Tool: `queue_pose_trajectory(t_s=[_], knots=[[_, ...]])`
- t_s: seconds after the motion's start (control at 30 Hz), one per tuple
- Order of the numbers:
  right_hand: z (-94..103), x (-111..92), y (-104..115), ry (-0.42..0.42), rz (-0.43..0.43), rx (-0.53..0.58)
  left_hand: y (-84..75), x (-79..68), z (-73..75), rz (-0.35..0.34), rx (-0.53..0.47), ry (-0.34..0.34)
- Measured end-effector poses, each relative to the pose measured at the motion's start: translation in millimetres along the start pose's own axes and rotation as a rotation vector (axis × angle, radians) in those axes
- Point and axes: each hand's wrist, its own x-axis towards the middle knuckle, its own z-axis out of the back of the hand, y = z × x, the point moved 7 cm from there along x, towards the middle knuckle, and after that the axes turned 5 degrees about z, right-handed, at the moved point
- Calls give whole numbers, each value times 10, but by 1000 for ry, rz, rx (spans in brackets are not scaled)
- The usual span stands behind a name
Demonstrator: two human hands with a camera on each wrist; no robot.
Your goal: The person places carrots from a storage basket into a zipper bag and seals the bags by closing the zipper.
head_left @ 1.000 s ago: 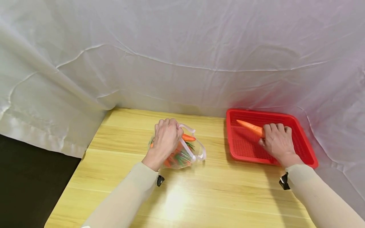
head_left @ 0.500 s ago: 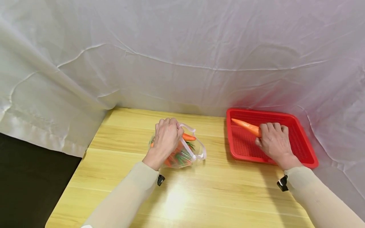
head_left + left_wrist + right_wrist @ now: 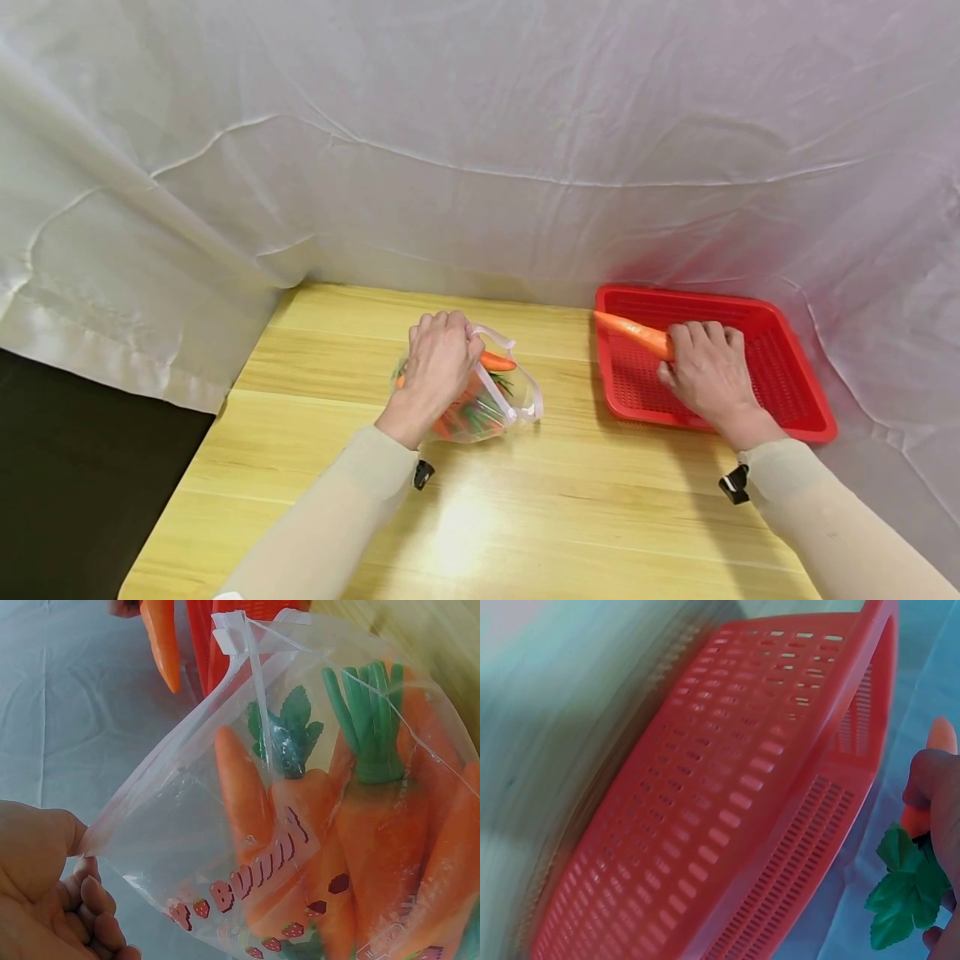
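My left hand [image 3: 438, 362] pinches the upper edge of a clear zip bag [image 3: 180, 825], thumb against fingers, so its mouth gapes toward the right. Inside the bag lie several orange carrots [image 3: 382, 847] with green tops; one carrot's orange end [image 3: 497, 362] shows at the opening. Over the red basket, my right hand [image 3: 708, 367] grips a single carrot [image 3: 633, 331] by its thick end, the tapered tip pointing left across the basket's left rim. Green leaves [image 3: 907, 889] stick out under that hand in the right wrist view.
The red perforated basket [image 3: 806, 387] stands at the right rear of the wooden table [image 3: 570, 500]. A pale grey curtain [image 3: 480, 150] closes off the back and sides. A dark area [image 3: 82, 483] lies beyond the table's left edge.
My right hand has carried the carrot a little to the left over the basket, its tip now at the left rim. The left hand and the bag have stayed nearly still.
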Motion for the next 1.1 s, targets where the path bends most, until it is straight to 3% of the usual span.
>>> queue_pose_trajectory(t_s=[0.33,0.63,1.1], knots=[[27,50,128,-28,25,8,4,-6,-4,15,-18,14],[35,98,243,5,21,10,5,0,-9,11,-14,15],[97,164,700,-12,123,23,6,5,-1,12,-3,7]])
